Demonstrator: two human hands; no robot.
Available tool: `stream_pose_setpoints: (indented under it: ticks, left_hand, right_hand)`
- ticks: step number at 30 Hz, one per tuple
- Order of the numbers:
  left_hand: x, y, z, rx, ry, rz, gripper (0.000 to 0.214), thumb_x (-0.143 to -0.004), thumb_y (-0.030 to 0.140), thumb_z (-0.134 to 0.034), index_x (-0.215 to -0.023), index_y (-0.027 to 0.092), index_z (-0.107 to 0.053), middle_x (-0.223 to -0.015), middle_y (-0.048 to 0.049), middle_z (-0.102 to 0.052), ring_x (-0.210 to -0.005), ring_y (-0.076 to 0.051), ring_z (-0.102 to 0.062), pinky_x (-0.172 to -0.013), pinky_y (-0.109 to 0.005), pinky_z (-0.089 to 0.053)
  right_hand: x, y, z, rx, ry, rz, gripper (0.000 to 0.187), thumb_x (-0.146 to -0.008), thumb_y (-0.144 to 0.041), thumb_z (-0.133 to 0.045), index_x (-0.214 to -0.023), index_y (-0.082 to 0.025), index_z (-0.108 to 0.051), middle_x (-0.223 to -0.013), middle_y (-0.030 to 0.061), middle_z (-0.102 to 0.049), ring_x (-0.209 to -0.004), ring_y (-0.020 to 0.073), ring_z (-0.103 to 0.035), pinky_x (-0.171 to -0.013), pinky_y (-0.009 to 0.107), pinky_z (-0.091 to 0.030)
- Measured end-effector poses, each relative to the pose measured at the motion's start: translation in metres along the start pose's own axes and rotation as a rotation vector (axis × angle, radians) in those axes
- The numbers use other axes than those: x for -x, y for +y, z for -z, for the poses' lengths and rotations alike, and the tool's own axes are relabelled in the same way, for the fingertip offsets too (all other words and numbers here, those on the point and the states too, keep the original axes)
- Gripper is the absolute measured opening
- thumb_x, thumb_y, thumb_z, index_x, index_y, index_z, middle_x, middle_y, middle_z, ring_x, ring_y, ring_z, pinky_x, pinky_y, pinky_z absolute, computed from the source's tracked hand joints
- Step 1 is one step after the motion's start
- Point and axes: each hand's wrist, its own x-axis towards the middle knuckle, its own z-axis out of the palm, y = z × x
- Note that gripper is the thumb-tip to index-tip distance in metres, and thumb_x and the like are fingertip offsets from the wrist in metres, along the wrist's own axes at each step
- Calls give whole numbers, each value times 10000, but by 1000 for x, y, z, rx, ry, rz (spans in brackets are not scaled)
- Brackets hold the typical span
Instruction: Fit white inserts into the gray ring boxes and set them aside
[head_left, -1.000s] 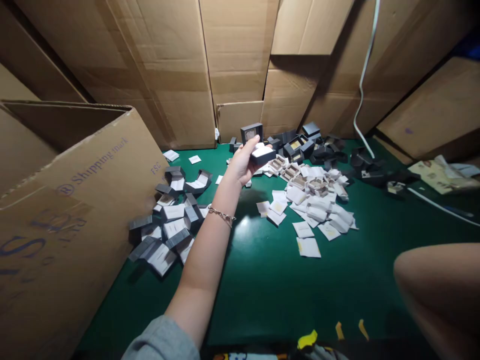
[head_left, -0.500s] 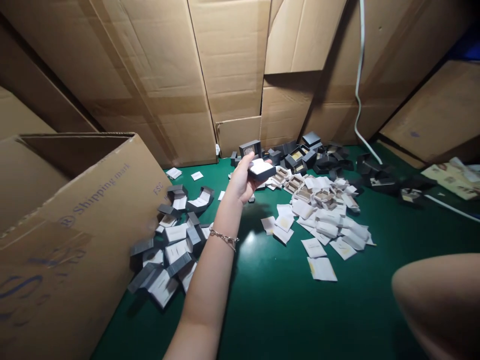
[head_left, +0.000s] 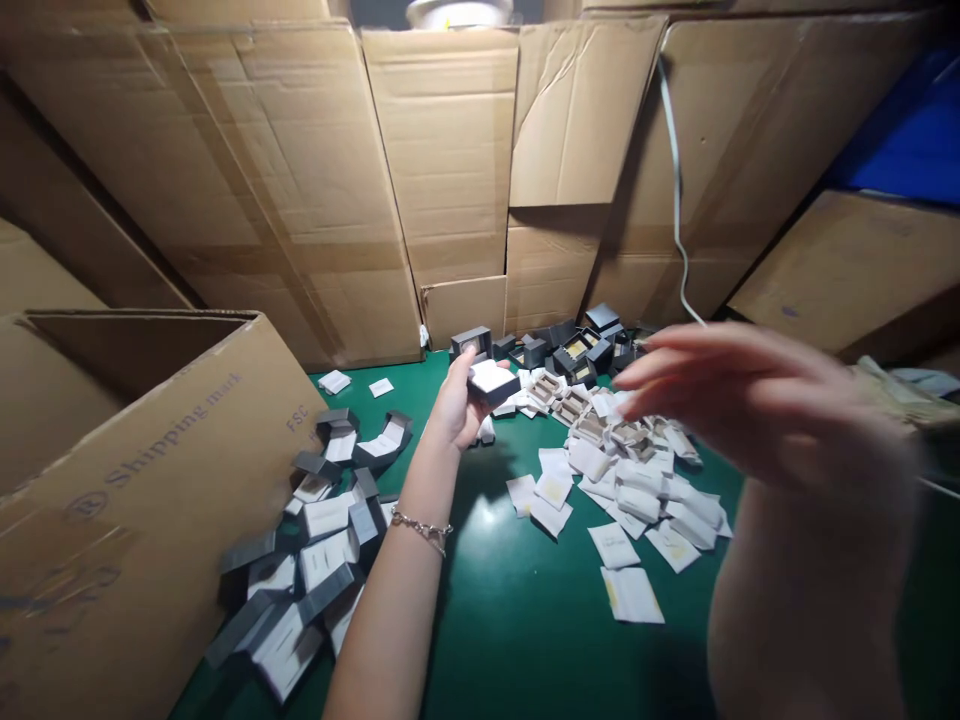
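My left hand is wrapped round a small dark-grey gift box above the table. Its lid is tipped back and a white insert shows inside. My right hand, blurred by motion, is raised over the right side with its fingers stretched out and nothing visible in them. Beneath and left of it lies a heap of white paper packets, with pale tray-like inserts at its back. Several similar lidded boxes with white insides lie open at left.
A large cardboard carton with an open top stands at left. More dark boxes are piled along the back. Cardboard panels wall in the green table. A white cable hangs at right.
My right hand has come up into view from the lower right, where only part of the arm showed. My left hand still holds the box. The camera view has tilted up.
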Motion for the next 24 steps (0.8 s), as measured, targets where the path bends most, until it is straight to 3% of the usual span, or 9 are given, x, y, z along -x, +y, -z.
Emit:
stream_pose_setpoints:
  ticks: [3, 7, 9, 12, 15, 19, 24]
  left_hand:
    - [1, 2, 0, -13, 35, -21, 380, -903, 338, -499, -1201, 103, -521, -734, -72, -705, -584, -149, -663, -579, -247, -545]
    - [4, 5, -3, -26, 43, -24, 343, -916, 328, -470, -1175, 110, -528, -681, -47, -688, -559, -140, -655, -550, -234, -540]
    - [4, 5, -3, -36, 43, -17, 344, -915, 342, -467, -1162, 114, -538, -686, -50, -690, -563, -143, -657, -538, -231, -537]
    - [4, 4, -3, -60, 33, -11, 368, -905, 375, -475, -1154, 115, -556, -719, -63, -701, -579, -150, -661, -521, -227, -525]
    - [3, 1, -2, -77, 30, -5, 389, -898, 378, -486, -1171, 111, -555, -747, -75, -709, -609, -162, -672, -563, -247, -539]
    - [2, -3, -1, -80, 19, 5, 400, -893, 371, -497, -1187, 104, -548, -749, -81, -710, -627, -168, -680, -617, -271, -557]
    - [1, -3, -2, -94, 28, 14, 396, -894, 377, -490, -1174, 105, -559, -751, -73, -707, -629, -166, -678, -565, -252, -541]
  right_hand:
    - [-17, 9, -29, 195, -386, -170, 322, -817, -424, -604, -1068, -240, -685, -943, 34, -691, -778, 171, -640, -639, 269, -508]
    - [-38, 47, -75, 565, -564, -393, 251, -753, -281, -631, -972, -189, -713, -815, 46, -687, -697, 161, -615, -639, 263, -480]
    - [-43, 71, -90, 501, -754, -581, 258, -771, -181, -565, -991, -166, -698, -683, 28, -650, -593, 130, -596, -583, 236, -468]
    - [-47, 100, -98, 419, -903, -726, 214, -826, -219, -521, -903, -135, -702, -524, -2, -577, -483, 114, -557, -513, 217, -463]
    - [-49, 112, -100, 371, -954, -785, 280, -865, -319, -506, -836, -123, -704, -508, -4, -569, -459, 106, -544, -498, 212, -458]
    - [-49, 111, -105, 428, -994, -756, 320, -852, -364, -528, -699, -130, -683, -486, -1, -569, -484, 113, -552, -511, 210, -439]
    - [-47, 110, -99, 425, -919, -696, 283, -773, -323, -592, -545, -157, -614, -539, -2, -614, -533, 118, -563, -556, 219, -447]
